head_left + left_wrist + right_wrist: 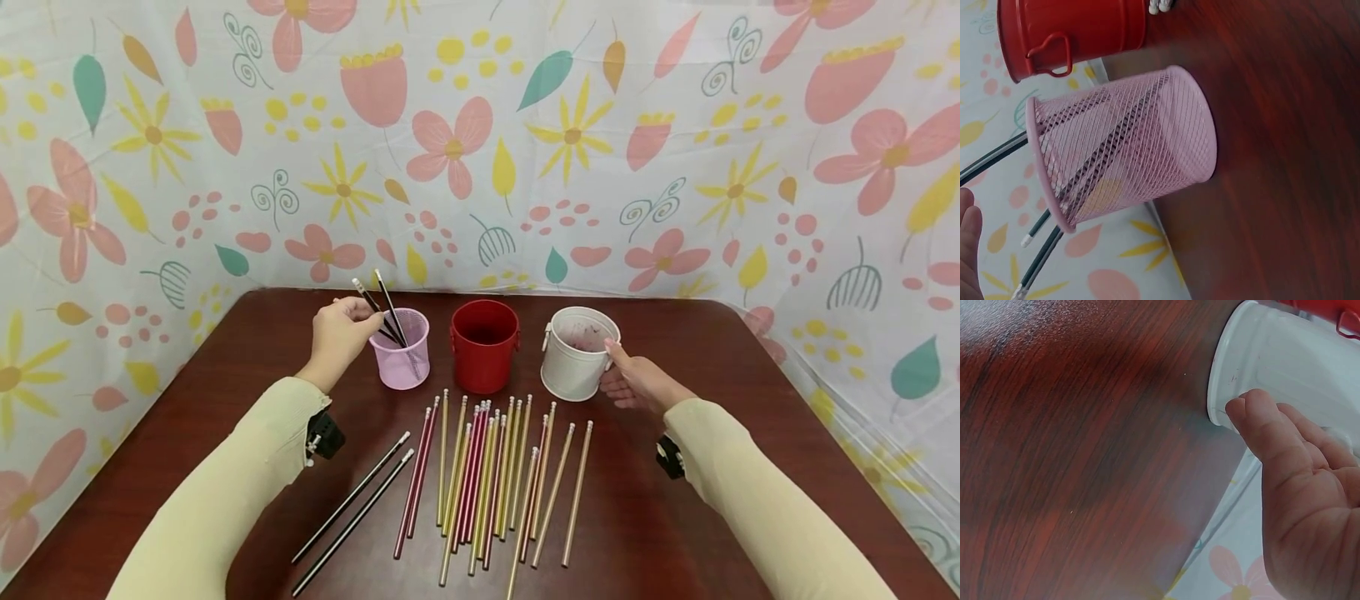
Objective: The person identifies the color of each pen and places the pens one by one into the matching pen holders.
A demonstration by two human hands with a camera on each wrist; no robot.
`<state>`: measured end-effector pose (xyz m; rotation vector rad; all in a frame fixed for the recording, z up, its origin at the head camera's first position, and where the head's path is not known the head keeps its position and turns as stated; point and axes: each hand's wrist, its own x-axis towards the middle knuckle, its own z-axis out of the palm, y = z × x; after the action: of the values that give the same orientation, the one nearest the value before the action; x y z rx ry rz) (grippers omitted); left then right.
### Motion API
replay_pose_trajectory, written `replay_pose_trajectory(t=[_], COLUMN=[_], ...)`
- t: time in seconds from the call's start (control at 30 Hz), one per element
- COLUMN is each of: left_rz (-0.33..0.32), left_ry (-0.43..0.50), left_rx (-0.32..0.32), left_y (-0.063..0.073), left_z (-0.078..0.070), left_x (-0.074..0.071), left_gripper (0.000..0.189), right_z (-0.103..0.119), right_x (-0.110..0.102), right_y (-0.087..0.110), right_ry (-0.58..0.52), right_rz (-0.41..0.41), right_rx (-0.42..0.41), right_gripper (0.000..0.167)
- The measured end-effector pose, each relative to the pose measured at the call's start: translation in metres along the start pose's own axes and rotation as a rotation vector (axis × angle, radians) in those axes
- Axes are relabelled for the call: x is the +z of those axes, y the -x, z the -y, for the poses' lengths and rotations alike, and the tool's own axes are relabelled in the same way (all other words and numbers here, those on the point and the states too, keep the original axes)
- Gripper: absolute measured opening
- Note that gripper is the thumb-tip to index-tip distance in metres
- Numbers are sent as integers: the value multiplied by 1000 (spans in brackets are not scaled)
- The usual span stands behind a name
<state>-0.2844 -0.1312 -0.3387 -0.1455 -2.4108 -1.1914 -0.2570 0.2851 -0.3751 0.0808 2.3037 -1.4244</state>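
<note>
My left hand (343,333) is at the rim of a pink mesh pencil cup (402,371), its thumb and fingers pinching a black pencil (994,159) whose lower part is inside the cup. Two more black pencils (387,300) lean in that cup with their white eraser ends up. On the other side, my right hand (641,382) rests against a white bucket (573,371), thumb at its rim and fingers fairly straight along the outer wall. Between the two containers stands a red bucket (483,367) with small side handles.
Several red and gold pencils (480,492) lie side by side on the dark wooden table (652,533), erasers toward the containers. Two black pencils (352,521) lie apart at their left. A flowered cloth (480,217) hangs behind the table's back edge.
</note>
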Motion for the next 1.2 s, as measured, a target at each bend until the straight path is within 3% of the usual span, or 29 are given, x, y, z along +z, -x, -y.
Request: replay_pose_trajectory(t=[0.43, 0.87, 1.03, 1.2], left_rz=[53, 97, 89, 38], left_ry=[34, 16, -3, -71], left_rx=[-117, -125, -143, -161], left_y=[3, 7, 5, 2], left_z=[12, 17, 16, 17], left_x=[10, 22, 23, 19], left_gripper=[20, 23, 24, 23], right_z=[5, -2, -1, -2], right_x=[2, 3, 2, 2], right_y=[1, 0, 0, -1], right_ry=[-9, 11, 12, 5], right_rz=[1, -18, -22, -22], right_rx=[-14, -6, 5, 7], right_gripper=[94, 94, 96, 96])
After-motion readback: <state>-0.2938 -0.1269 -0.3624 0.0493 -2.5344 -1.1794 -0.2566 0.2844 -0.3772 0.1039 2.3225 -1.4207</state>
